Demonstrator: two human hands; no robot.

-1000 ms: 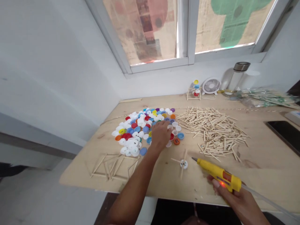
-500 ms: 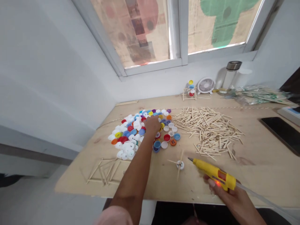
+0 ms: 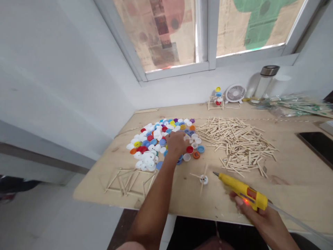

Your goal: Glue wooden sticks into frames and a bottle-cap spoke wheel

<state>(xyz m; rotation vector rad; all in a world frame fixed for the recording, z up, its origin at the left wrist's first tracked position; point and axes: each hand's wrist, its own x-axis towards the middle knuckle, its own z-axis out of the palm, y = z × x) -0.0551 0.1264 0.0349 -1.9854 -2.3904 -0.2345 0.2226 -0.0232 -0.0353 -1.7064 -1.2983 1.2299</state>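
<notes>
My left hand [image 3: 177, 143] reaches down into a spread pile of coloured plastic bottle caps [image 3: 148, 138]. Its fingertips are hidden among the caps and behind the back of the hand, so whether it grips one I cannot tell. A yellow hot glue gun [image 3: 241, 189] is held in my right hand [image 3: 257, 215], its red light on and its nozzle pointing left. Just left of the nozzle lies a white cap [image 3: 204, 179] with thin wooden sticks fixed across it. Frames of joined wooden sticks [image 3: 126, 184] rest at the table's left front.
Many short wooden sticks [image 3: 234, 142] are heaped right of the caps. Along the back stand a small stick-and-cap model [image 3: 218, 99], a white fan [image 3: 235, 93] and a glass bottle [image 3: 264, 83]. Bagged sticks [image 3: 293, 106] and a phone [image 3: 316, 147] lie at the right.
My left hand has shifted slightly right and nearer within the caps. The view has turned a little left. My right hand still holds the glue gun in about the same place.
</notes>
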